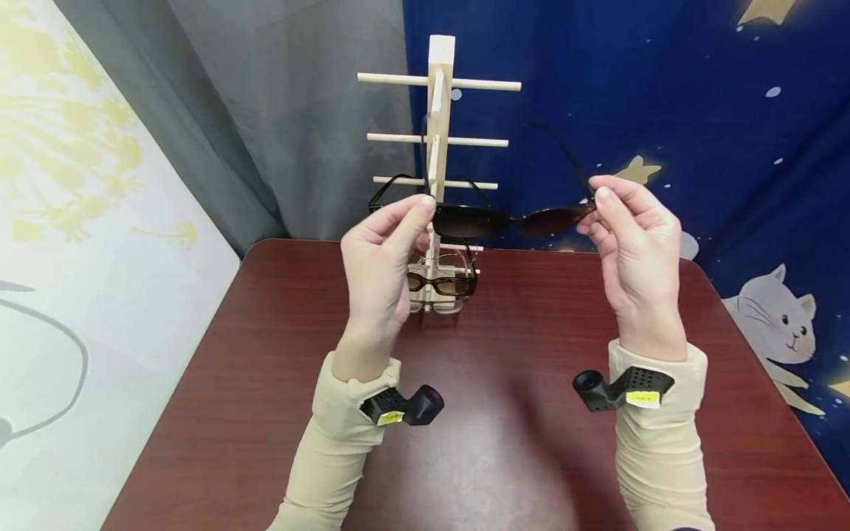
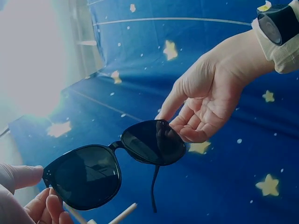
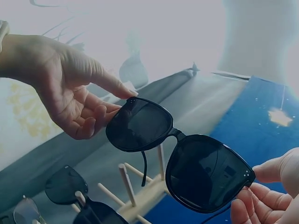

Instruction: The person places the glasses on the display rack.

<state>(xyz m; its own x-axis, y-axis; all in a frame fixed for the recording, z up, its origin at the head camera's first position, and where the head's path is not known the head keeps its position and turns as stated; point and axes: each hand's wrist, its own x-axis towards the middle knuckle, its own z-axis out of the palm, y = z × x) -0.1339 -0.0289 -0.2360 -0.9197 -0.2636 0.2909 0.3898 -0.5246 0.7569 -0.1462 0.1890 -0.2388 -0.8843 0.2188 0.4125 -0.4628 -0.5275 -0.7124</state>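
Observation:
A pair of black sunglasses [image 1: 470, 221] with dark lenses is held up in front of a wooden glasses rack [image 1: 442, 51], temples unfolded and pointing away. My left hand [image 1: 380, 265] pinches the left end of the frame between thumb and fingers. At the other end, the right hand [image 1: 640, 254] pinches the frame near the hinge. Both lenses of the sunglasses [image 2: 86, 177] show in the left wrist view, and the right wrist view also shows the sunglasses [image 3: 205, 172] gripped at both corners.
The rack stands at the back of a dark red table [image 1: 491, 383]. Its upper pegs are bare. Lower down hang brown-tinted glasses [image 1: 454, 286], clear glasses [image 1: 448, 307] and another dark pair [image 3: 98, 213], partly hidden behind the left hand. A blue curtain [image 1: 598, 59] hangs behind.

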